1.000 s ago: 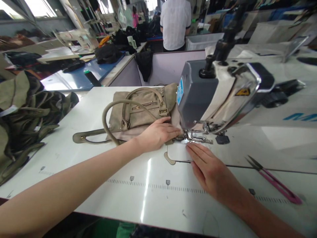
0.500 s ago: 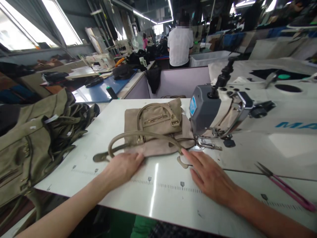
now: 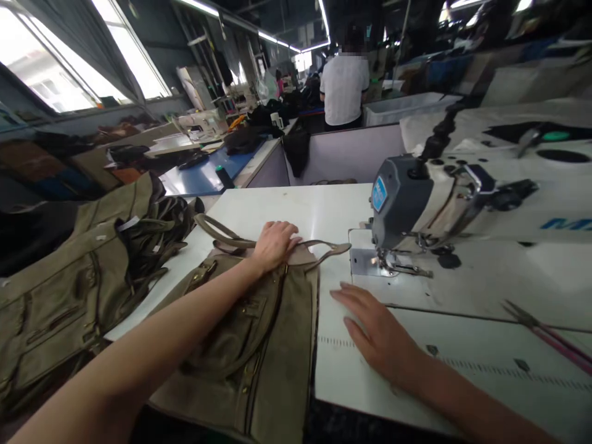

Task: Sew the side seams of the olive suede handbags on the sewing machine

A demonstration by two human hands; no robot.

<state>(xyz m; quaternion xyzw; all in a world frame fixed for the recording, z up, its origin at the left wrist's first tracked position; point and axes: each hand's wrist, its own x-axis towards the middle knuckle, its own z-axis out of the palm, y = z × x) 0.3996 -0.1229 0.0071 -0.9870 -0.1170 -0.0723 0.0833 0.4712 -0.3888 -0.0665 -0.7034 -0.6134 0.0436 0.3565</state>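
An olive-green handbag (image 3: 289,345) lies across the left part of the white sewing table, its near part hanging over the front edge. My left hand (image 3: 275,246) is closed on the bag's far edge, fingers bent over the cloth beside the straps. One bag handle (image 3: 215,228) loops out to the left, and a strap tab (image 3: 340,248) points right toward the sewing machine (image 3: 402,203). My right hand (image 3: 382,333) is open and holds nothing, its fingers spread low over the table in front of the needle area, apart from the bag.
A heap of similar olive bags (image 3: 69,277) rises at the left. Pink-handled thread snips (image 3: 546,330) lie on the right of the table (image 3: 333,206). Beyond the lilac partition (image 3: 351,151), a person in a white shirt (image 3: 345,89) stands near a grey bin (image 3: 409,110).
The bag has come away from the machine and been turned, moving left and toward me over the table edge. My left hand has moved farther out; my right hand has let go of the bag.
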